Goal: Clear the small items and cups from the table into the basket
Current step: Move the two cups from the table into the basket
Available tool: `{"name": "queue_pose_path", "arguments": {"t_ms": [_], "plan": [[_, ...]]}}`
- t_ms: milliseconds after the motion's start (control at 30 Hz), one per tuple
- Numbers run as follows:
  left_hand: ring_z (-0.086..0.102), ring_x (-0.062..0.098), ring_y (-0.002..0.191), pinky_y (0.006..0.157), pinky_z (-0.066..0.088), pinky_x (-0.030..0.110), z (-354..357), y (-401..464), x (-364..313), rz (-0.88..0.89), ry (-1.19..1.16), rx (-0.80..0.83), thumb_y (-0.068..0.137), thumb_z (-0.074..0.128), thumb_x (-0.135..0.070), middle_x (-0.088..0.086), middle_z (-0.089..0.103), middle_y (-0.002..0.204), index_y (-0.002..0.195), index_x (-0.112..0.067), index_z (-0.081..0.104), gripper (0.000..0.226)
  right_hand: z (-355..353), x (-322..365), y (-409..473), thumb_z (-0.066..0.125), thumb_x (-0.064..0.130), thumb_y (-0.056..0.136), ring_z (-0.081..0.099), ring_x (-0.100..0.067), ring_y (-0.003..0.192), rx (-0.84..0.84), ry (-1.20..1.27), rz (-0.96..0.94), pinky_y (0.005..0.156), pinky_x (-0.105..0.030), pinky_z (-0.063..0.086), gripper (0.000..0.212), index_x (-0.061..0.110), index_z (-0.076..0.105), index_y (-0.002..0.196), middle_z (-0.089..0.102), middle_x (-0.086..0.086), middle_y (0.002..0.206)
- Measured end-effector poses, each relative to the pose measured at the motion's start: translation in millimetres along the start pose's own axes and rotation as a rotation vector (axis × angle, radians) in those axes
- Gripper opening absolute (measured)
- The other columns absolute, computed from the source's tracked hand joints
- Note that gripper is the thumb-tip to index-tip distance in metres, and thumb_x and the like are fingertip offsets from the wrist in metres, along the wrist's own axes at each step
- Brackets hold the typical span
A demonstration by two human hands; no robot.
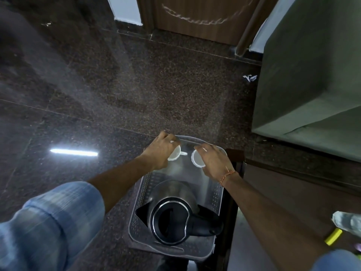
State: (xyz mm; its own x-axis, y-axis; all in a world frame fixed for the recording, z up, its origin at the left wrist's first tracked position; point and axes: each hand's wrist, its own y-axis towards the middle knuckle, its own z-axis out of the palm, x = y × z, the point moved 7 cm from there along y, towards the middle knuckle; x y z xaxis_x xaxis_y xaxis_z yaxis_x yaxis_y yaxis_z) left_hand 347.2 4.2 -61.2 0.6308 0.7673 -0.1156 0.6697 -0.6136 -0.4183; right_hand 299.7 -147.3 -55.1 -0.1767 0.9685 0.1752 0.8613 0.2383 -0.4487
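1. Hands first: we've got both over the far end of the clear perforated basket (136, 202), which sits on the dark speckled floor (117, 85).
2. Our left hand (161, 151) comes down from above, fingers curled over the rim of a white cup (174, 153); the cup's handle pokes out toward the middle.
3. Our right hand (212, 161) does the same on the other side, fingers curled round a second white cup (196, 159), its open mouth tipped toward the left one.
4. Both cups hang side by side inside the basket's outline, close together but apart; whether they touch the bottom, we cannot tell.
5. Nearer to us in the same basket stands a steel electric kettle (173, 214) with a black lid and black handle, filling most of that end.
6. An orange thread bracelet (227, 176) circles our right wrist, and blue sleeves (58, 216) are rolled up on both arms.
7. Over on the right, a dark wooden table (293, 192) edge runs beside the basket, with a yellow item (333, 236) at its near corner, too blurred to name.
8. Up top, a wooden door (195, 16).
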Motion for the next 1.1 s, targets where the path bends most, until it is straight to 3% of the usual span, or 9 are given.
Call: {"name": "queue_pose_path", "arguments": {"t_ms": [533, 700, 900, 1100], "plan": [[0.032, 0.030, 0.129, 0.105, 0.043, 0.041, -21.0, -17.5, -14.5, -0.001, -0.092, 0.039, 0.072, 0.071, 0.000, 0.008, 0.031, 0.145, 0.146, -0.024, 0.035, 0.086, -11.8, 0.7, -16.3, 0.074, 0.015, 0.075, 0.044, -0.030, 0.130, -0.020, 0.011, 0.054, 0.108, -0.044, 0.041, 0.086, 0.018, 0.027, 0.148, 0.039, -0.005, 0.144], [0.037, 0.030, 0.124, 0.099, 0.045, 0.038, -67.4, -23.7, -34.4, 0.076, -0.059, -0.009, 0.075, 0.074, -0.010, 0.011, 0.032, 0.143, 0.148, -0.020, 0.031, 0.085, -47.8, -10.0, -44.9, 0.074, 0.019, 0.077, 0.047, -0.032, 0.124, -0.093, 0.047, 0.100, 0.102, -0.045, 0.045, 0.082, 0.019, 0.030, 0.147, 0.042, -0.006, 0.142], [0.033, 0.033, 0.132, 0.108, 0.037, 0.039, -139.5, -19.5, -103.3, 0.228, -0.036, -0.119, 0.076, 0.074, -0.025, 0.013, 0.031, 0.146, 0.149, -0.015, 0.031, 0.085, -104.6, -45.2, -107.4, 0.062, 0.026, 0.084, 0.044, -0.031, 0.126, -0.242, 0.088, 0.180, 0.104, -0.045, 0.043, 0.073, 0.018, 0.029, 0.149, 0.038, -0.006, 0.144], [0.028, 0.034, 0.137, 0.110, 0.036, 0.044, -197.5, -9.1, -233.4, 0.434, -0.023, -0.179, 0.080, 0.070, -0.029, 0.015, 0.029, 0.149, 0.149, -0.013, 0.032, 0.080, -144.6, -109.3, -222.5, 0.064, 0.025, 0.082, 0.045, -0.033, 0.126, -0.392, 0.101, 0.328, 0.105, -0.045, 0.042, 0.077, 0.014, 0.029, 0.149, 0.040, -0.009, 0.143]]}}
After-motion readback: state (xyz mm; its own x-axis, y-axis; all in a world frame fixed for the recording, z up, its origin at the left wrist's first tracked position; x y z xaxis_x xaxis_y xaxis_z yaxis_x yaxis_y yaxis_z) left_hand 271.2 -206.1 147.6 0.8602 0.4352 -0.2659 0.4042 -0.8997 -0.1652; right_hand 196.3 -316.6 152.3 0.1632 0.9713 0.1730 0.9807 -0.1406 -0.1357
